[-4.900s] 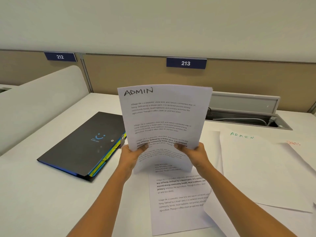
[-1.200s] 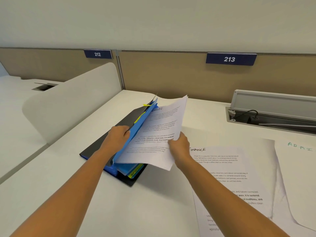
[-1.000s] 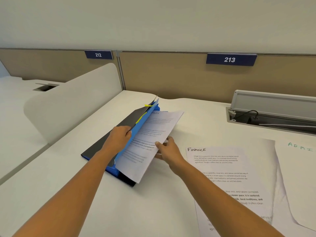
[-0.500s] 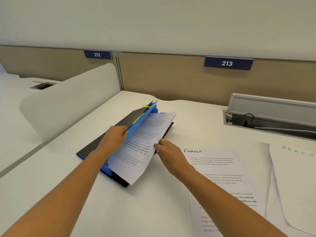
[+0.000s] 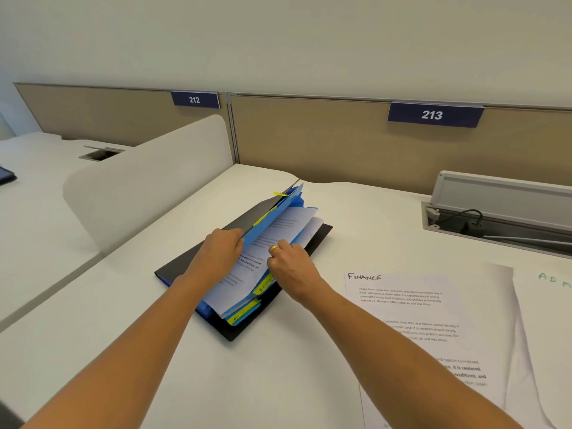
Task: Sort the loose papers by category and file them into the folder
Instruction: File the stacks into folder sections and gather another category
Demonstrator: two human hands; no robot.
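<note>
A black folder (image 5: pixel 318 235) with blue dividers and yellow tabs lies on the white desk (image 5: pixel 278 376). My left hand (image 5: pixel 221 250) grips the raised black cover and top blue divider, holding the folder open. A printed ADMIN sheet (image 5: pixel 272 239) lies slanted inside a blue pocket, most of it tucked in. My right hand (image 5: pixel 289 263), fingers curled, holds the sheet's right edge. To the right, a FINANCE sheet (image 5: pixel 411 308) lies flat, and beside it a sheet with green ADMIN lettering (image 5: pixel 548 305).
A curved white divider panel (image 5: pixel 145 181) stands left of the folder. A beige partition with labels 212 (image 5: pixel 195 100) and 213 (image 5: pixel 433 115) runs along the back. An open cable tray (image 5: pixel 501 224) with a raised lid sits at back right.
The ADMIN sheet went from being held up in both hands to sliding into the folder. Over the last second my right hand pushed it deeper while my left kept the cover lifted.
</note>
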